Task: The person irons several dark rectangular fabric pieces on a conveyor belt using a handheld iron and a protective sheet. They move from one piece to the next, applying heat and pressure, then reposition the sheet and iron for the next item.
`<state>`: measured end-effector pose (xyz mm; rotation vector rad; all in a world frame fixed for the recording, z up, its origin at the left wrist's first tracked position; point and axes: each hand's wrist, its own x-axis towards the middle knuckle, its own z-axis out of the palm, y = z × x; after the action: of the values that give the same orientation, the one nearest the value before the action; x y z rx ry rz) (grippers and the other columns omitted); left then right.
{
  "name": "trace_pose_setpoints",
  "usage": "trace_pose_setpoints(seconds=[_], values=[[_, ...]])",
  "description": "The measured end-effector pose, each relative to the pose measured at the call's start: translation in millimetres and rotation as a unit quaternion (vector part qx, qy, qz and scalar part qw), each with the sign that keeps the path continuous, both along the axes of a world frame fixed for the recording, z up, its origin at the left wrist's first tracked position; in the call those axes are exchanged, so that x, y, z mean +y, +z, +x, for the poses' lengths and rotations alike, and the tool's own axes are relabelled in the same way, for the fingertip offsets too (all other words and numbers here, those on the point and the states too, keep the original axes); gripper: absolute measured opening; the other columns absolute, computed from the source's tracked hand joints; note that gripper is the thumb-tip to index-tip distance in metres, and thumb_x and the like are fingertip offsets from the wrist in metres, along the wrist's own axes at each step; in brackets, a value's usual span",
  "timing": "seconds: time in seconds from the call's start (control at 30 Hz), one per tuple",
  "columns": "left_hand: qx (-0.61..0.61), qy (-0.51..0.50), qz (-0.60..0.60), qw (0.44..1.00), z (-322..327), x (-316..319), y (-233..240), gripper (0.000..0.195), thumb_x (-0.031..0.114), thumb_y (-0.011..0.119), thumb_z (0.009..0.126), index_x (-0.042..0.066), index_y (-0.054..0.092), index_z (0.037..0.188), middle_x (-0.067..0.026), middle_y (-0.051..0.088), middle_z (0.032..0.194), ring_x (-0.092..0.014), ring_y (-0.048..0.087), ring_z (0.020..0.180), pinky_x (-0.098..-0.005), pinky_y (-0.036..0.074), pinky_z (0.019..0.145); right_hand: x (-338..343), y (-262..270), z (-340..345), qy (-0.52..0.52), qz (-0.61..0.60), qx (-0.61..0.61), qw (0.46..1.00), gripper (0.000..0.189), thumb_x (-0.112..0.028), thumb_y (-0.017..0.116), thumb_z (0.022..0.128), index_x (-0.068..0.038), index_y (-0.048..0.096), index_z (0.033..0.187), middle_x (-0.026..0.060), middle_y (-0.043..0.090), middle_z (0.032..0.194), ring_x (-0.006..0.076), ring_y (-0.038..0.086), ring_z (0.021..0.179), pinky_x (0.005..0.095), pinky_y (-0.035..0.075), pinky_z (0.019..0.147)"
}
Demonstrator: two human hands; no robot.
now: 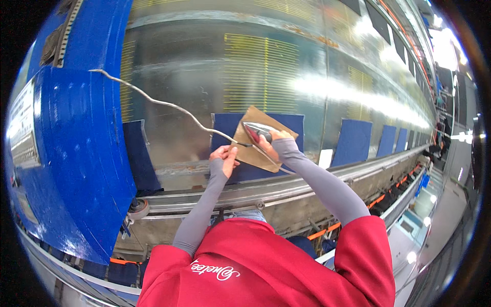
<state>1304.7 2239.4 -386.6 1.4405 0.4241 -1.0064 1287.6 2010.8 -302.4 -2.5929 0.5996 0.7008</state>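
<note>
My right hand [275, 145] is closed around the handle of a small clothes iron [255, 129], whose pointed end faces left. Under the iron lies a tilted brown sheet [256, 159], on top of a dark blue fabric panel [294, 122]. By the sheet's left corner is my left hand [225, 157], its fingertips drawn together; whether they pinch the sheet's edge cannot be told. A pale cord [172, 105] runs from the upper left to a dark joint near the iron, just above my left hand.
More blue fabric panels lie along the table edge, left [140, 157] and right [353, 140]. A big blue machine housing [76, 134] stands at left. Yellow ruled lines [261, 69] mark the metal table. A metal rail [184, 199] runs along the near edge. A white card [325, 158] lies right of the panel.
</note>
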Motion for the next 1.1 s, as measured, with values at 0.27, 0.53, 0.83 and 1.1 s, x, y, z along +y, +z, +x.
trace_pose_setpoints(seconds=[0.27, 0.53, 0.83, 1.1], values=[[-0.011, 0.0, -0.003, 1.0, 3, -5, 8, 0.027, 0.023, 0.069, 0.1, -0.001, 0.069, 0.113, -0.0081, 0.076, 0.087, -0.012, 0.07, 0.061, -0.0268, 0.055, 0.055, -3, 0, -1, -0.008, -0.001, 0.014, 1.0, 0.056, -0.051, 0.058, 0.094, 0.002, 0.074, 0.101, 0.0295, 0.073, 0.09, 0.0447, 0.072, 0.088, 0.0496, 0.057, 0.084], [-0.028, 0.014, -0.021, 0.999, -4, -8, -11, 0.03, 0.025, 0.069, 0.1, -0.003, 0.068, 0.111, -0.0113, 0.076, 0.085, -0.015, 0.071, 0.061, -0.0278, 0.058, 0.053, -8, -18, -10, -0.013, 0.004, 0.019, 1.0, 0.053, -0.048, 0.059, 0.095, 0.002, 0.075, 0.101, 0.0298, 0.072, 0.09, 0.0448, 0.071, 0.09, 0.049, 0.055, 0.083], [-0.185, -0.005, -0.039, 0.982, 4, -1, -14, 0.022, 0.018, 0.073, 0.096, -0.002, 0.074, 0.105, -0.0103, 0.076, 0.082, -0.014, 0.071, 0.059, -0.0299, 0.059, 0.051, 27, 20, -19, -0.037, -0.04, -0.113, 0.992, 0.054, -0.049, 0.057, 0.099, 0.002, 0.074, 0.09, 0.0282, 0.07, 0.082, 0.0436, 0.071, 0.08, 0.0471, 0.053, 0.075], [-0.292, 0.035, -0.075, 0.953, 51, 122, 8, 0.017, 0.013, 0.069, 0.099, 0.001, 0.073, 0.109, -0.0005, 0.068, 0.077, -0.009, 0.064, 0.065, -0.0278, 0.056, 0.055, 146, 119, -32, -0.121, 0.136, -0.222, 0.958, 0.046, -0.041, 0.055, 0.105, 0.0, 0.072, 0.097, 0.0189, 0.07, 0.073, 0.0204, 0.067, 0.067, 0.0411, 0.053, 0.065]])
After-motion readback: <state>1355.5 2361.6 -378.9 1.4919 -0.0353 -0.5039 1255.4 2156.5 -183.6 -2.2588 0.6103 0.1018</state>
